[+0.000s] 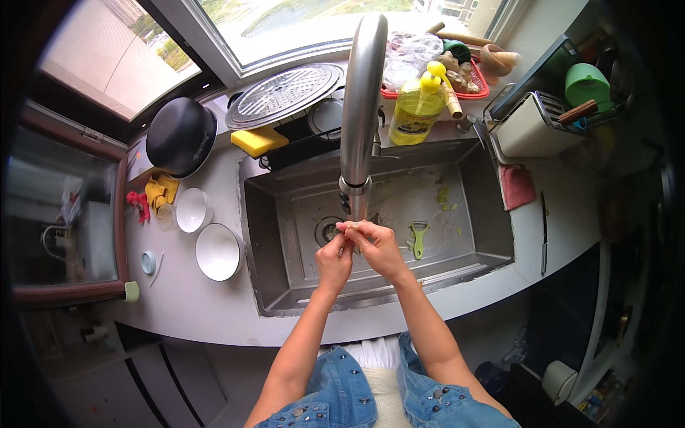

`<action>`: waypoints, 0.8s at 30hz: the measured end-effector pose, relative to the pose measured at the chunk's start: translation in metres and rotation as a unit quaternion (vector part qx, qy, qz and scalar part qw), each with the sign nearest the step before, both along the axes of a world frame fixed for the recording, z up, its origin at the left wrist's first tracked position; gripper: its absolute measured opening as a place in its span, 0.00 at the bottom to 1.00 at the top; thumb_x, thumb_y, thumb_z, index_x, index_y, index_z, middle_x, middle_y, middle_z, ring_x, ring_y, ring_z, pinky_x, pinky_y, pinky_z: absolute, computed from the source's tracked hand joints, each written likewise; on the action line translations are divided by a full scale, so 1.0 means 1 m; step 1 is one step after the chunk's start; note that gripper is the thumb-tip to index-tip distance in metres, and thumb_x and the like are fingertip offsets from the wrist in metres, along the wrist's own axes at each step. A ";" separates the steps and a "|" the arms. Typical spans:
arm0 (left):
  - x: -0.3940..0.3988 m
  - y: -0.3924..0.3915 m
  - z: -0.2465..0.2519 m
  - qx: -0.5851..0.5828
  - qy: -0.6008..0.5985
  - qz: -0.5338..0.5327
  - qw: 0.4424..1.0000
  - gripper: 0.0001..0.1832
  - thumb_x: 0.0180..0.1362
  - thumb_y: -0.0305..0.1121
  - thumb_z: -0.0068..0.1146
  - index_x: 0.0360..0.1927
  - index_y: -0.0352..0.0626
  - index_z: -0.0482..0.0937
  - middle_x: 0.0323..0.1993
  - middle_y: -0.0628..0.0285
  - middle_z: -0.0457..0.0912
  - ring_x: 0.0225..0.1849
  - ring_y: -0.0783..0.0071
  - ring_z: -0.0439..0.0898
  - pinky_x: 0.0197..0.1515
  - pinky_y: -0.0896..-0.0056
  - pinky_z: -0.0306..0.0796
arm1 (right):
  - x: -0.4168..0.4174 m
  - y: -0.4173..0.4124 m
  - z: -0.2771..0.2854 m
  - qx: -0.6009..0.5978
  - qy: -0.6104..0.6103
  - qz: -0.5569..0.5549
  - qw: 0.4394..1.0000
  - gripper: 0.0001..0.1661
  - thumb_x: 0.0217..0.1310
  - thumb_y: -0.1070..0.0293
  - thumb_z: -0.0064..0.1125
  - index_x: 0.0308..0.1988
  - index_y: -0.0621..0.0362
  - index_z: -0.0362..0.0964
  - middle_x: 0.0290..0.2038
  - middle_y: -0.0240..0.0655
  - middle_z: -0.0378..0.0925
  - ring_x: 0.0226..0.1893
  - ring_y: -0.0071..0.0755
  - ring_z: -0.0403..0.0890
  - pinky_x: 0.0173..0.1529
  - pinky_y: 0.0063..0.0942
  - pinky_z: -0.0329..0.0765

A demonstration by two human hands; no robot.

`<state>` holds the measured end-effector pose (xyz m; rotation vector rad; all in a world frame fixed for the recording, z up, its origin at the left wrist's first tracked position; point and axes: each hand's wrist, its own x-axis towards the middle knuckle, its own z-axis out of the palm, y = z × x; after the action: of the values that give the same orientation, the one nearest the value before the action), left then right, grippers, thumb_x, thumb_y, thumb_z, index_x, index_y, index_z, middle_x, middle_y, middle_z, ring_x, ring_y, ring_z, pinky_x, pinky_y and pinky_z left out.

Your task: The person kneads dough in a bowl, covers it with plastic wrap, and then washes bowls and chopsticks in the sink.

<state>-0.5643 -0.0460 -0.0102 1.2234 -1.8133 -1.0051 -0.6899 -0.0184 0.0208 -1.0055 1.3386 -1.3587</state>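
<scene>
Both of my hands meet at the fingertips over the stainless steel sink (439, 171), just below the spout of the faucet (364, 101). My left hand (334, 263) is bent with its fingers pinched together. Its tips touch those of my right hand (381, 247), whose thumb and forefinger are also drawn together. Tiny pale spots show at the fingertips, but whether something small is held there I cannot tell. Behind the hands, the drain (327, 231) is partly hidden. To their right a green peeler (418, 241) lies on the sink floor among wet peelings (442, 195).
White bowls (218, 252) stand left of the sink, near an upturned black pot (179, 136). Along the back are a yellow sponge (259, 142), a perforated steamer plate (289, 93) and a yellow soap bottle (417, 112). A knife (543, 241) and pink cloth (517, 187) lie at right.
</scene>
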 end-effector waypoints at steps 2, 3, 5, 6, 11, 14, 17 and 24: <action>0.003 -0.001 0.002 0.000 -0.037 0.003 0.999 0.08 0.62 0.28 0.60 0.44 0.46 0.83 0.28 0.54 0.84 0.28 0.54 0.84 0.30 0.61 0.75 | -0.007 -0.001 0.002 0.008 0.016 0.055 0.998 0.19 0.69 0.66 0.60 0.55 0.64 0.77 0.49 0.34 0.82 0.50 0.25 0.79 0.57 0.27 0.75; 0.001 -0.002 0.007 -0.011 -0.029 -0.004 1.000 0.08 0.62 0.28 0.59 0.44 0.46 0.83 0.29 0.55 0.85 0.29 0.54 0.85 0.31 0.62 0.75 | -0.012 0.000 0.000 -0.003 -0.070 0.031 0.997 0.23 0.70 0.64 0.59 0.59 0.64 0.73 0.53 0.35 0.80 0.54 0.26 0.77 0.60 0.29 0.72; -0.006 -0.005 0.015 -0.031 -0.013 -0.015 0.999 0.08 0.62 0.27 0.59 0.44 0.46 0.83 0.30 0.56 0.86 0.30 0.56 0.85 0.31 0.63 0.76 | -0.019 0.001 -0.002 -0.023 -0.240 -0.015 0.970 0.30 0.72 0.60 0.56 0.66 0.63 0.64 0.61 0.37 0.74 0.61 0.29 0.73 0.66 0.32 0.67; -0.007 -0.007 0.014 -0.015 -0.010 -0.018 1.000 0.08 0.61 0.27 0.59 0.43 0.47 0.84 0.32 0.59 0.87 0.32 0.59 0.86 0.33 0.66 0.77 | -0.031 -0.001 -0.002 -0.038 -0.339 -0.027 0.940 0.38 0.74 0.53 0.50 0.72 0.64 0.51 0.70 0.39 0.62 0.70 0.33 0.63 0.72 0.36 0.58; -0.010 -0.007 0.015 -0.010 -0.022 -0.017 1.000 0.09 0.60 0.27 0.61 0.44 0.46 0.85 0.34 0.60 0.88 0.33 0.62 0.87 0.34 0.68 0.78 | -0.079 -0.037 -0.016 -0.025 -0.537 -0.159 0.828 0.37 0.74 0.52 0.49 0.70 0.63 0.51 0.72 0.40 0.57 0.74 0.35 0.55 0.70 0.38 0.56; -0.009 -0.006 0.017 -0.012 -0.023 -0.019 1.000 0.09 0.61 0.24 0.60 0.44 0.44 0.85 0.36 0.59 0.88 0.34 0.67 0.88 0.35 0.71 0.77 | -0.102 -0.062 -0.011 -0.080 -0.589 -0.109 0.797 0.33 0.70 0.51 0.54 0.61 0.66 0.60 0.64 0.40 0.66 0.69 0.38 0.61 0.68 0.40 0.60; -0.012 -0.005 0.015 0.005 -0.022 -0.025 0.999 0.09 0.61 0.24 0.60 0.44 0.43 0.85 0.37 0.58 0.88 0.36 0.69 0.88 0.36 0.72 0.77 | -0.124 -0.084 -0.018 -0.135 -0.607 -0.088 0.778 0.36 0.68 0.50 0.56 0.61 0.66 0.58 0.59 0.41 0.67 0.65 0.39 0.63 0.68 0.40 0.59; 0.000 -0.003 0.007 -0.027 -0.016 -0.011 0.999 0.09 0.60 0.26 0.60 0.43 0.46 0.85 0.37 0.60 0.87 0.34 0.62 0.87 0.34 0.67 0.78 | -0.065 -0.008 0.005 0.009 -0.072 0.069 0.995 0.40 0.62 0.73 0.60 0.71 0.60 0.57 0.68 0.43 0.65 0.70 0.35 0.63 0.71 0.33 0.60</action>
<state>-0.5647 -0.0490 -0.0035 1.1953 -1.8710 -0.9483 -0.7550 -0.0267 0.0262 -0.9513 1.1517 -1.2884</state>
